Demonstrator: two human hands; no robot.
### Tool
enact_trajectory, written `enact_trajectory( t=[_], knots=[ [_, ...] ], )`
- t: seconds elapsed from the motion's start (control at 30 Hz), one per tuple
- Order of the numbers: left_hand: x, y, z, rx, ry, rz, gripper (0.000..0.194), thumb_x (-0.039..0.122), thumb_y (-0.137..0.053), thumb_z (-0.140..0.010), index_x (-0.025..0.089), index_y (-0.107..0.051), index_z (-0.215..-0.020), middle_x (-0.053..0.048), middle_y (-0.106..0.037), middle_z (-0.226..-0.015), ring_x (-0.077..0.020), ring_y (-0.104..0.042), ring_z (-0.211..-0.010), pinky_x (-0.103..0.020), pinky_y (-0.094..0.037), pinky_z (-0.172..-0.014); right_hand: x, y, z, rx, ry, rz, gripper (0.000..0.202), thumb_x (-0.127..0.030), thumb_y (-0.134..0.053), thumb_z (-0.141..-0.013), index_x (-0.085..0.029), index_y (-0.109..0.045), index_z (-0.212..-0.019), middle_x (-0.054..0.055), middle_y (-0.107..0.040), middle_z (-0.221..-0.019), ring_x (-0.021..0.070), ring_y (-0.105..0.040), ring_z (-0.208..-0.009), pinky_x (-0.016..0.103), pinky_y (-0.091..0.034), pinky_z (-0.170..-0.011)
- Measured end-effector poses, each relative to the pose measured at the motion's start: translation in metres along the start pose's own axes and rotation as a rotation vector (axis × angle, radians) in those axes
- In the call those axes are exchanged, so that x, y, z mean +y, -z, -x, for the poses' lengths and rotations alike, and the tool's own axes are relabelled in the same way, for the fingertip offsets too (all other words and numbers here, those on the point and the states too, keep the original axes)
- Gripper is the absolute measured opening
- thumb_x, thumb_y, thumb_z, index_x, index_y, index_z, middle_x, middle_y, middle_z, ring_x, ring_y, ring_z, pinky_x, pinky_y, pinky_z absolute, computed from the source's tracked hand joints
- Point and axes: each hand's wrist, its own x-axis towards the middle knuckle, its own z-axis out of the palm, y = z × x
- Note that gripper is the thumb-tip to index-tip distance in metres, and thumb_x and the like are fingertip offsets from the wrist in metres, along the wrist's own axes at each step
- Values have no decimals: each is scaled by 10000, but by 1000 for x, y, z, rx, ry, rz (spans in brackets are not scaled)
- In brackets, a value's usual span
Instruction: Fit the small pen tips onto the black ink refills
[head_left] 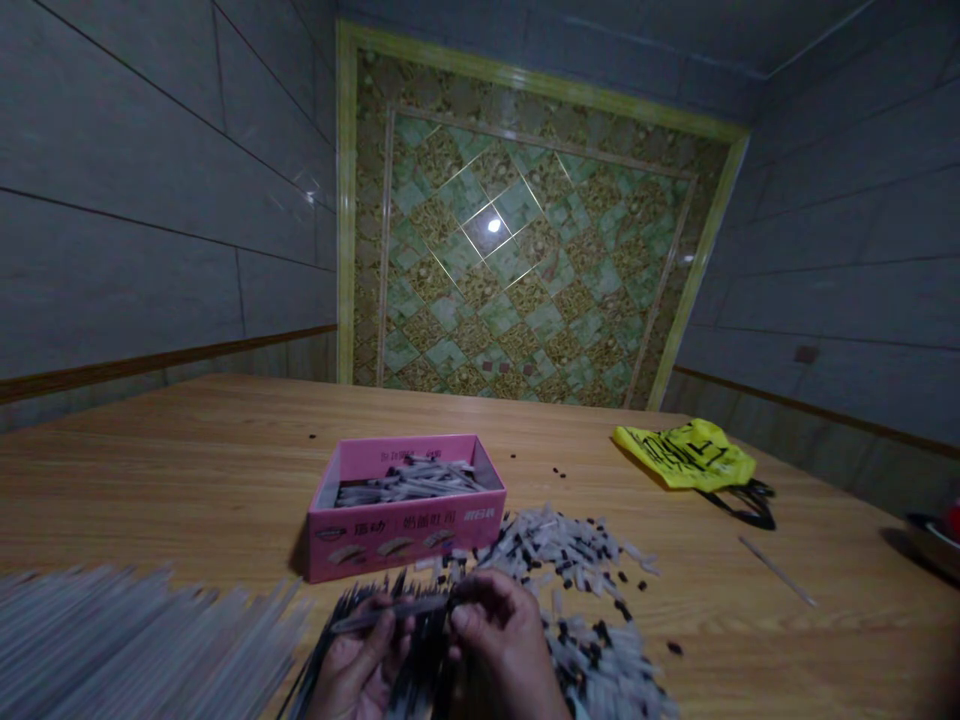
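Observation:
Close to the table's front edge, my left hand [356,670] pinches a slim greyish stick-like piece [397,611] between thumb and fingers. My right hand [510,645] is closed at the other end of this piece, by a small dark part; its exact kind is too blurred to name. Under and between my hands lies a bunch of thin dark sticks [416,670]. Just beyond them stands an open pink box [409,535], partly filled with grey slender pieces [420,480]. Right of my right hand are heaps of small clear and black caps or tube bits [559,545].
Many long translucent sticks [135,640] lie side by side at the left front. A yellow bag [690,455] with black lettering and dark straps rests at the right back. One thin stick [778,572] lies nearer, and a dark bowl-like edge [930,545] shows at far right.

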Motion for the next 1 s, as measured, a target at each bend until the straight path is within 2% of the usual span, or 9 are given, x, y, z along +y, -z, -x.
enact_trajectory(
  t=[0.27,0.47,0.73,0.9,1.0],
  knots=[
    [2,-5,1,16,19,-21,405,110,-823,-402,170,-598,-733,7,-711,-690,-130,-661,-585,-168,-535,-551,-1,3,-2,31,81,165,252,-313,-755,-586,-153,-641,-743,28,-608,-665,151,-552,-616,224,-447,-507],
    [1,-3,1,-16,5,-41,384,102,-812,-438,169,-597,-749,5,-706,-700,-127,-660,-593,-173,-539,-560,-2,4,-1,53,90,265,201,-250,-734,-595,-150,-642,-744,29,-626,-680,157,-559,-631,238,-436,-561],
    [1,-6,3,-26,-30,-99,365,104,-814,-440,170,-602,-729,-7,-720,-716,-125,-656,-607,-176,-535,-574,-14,-2,0,36,172,470,72,-215,-646,-642,-150,-638,-674,27,-576,-671,179,-542,-677,251,-423,-599],
    [1,-5,1,-23,-36,-129,362,144,-820,-440,166,-595,-723,-25,-728,-718,-146,-660,-620,-212,-539,-596,-12,0,2,48,174,597,60,-197,-578,-689,-152,-618,-692,24,-570,-667,171,-523,-673,240,-403,-600],
    [2,-6,4,-43,-60,-165,325,179,-808,-474,154,-597,-720,-32,-728,-721,-154,-663,-620,-228,-538,-608,-10,4,2,19,220,750,160,-241,-525,-766,-157,-582,-643,7,-532,-630,151,-488,-652,225,-366,-589]
  ],
)
